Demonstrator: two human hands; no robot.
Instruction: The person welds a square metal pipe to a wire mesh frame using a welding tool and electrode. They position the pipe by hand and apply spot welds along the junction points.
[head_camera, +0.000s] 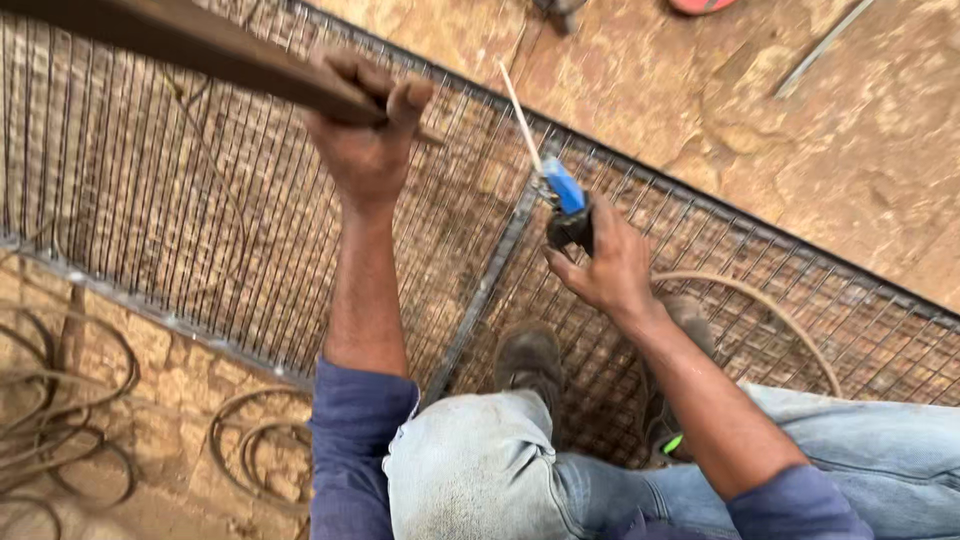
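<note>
Knees: two, in pale worn jeans (480, 470), nearest the camera at the bottom edge; blue sleeves on both arms.
Cables: several loops of brown cable (70, 420) on the stone floor (800, 120) at the near left.
Mesh panel: one wire mesh panel (150, 200) in a metal frame, lying flat on the floor, running from far left to near right.
Bar: one rusty metal bar (200, 45), long axis from the far left corner down to the middle, near end inside the fist.
Left hand (368, 135): fingers wrapped tight round the bar's end, thumb up.
Shoes: two dusty shoes (528, 355) standing on the mesh.
Electrode holder: one black electrode holder (568, 205) with blue tape, over the mesh's middle crossbar.
Rod: one thin pale rod (520, 115) pointing up and far left from the holder.
Right hand (605, 265): clasped round the holder's handle.
Red object: one, cut off at the far edge; kind unclear.
</note>
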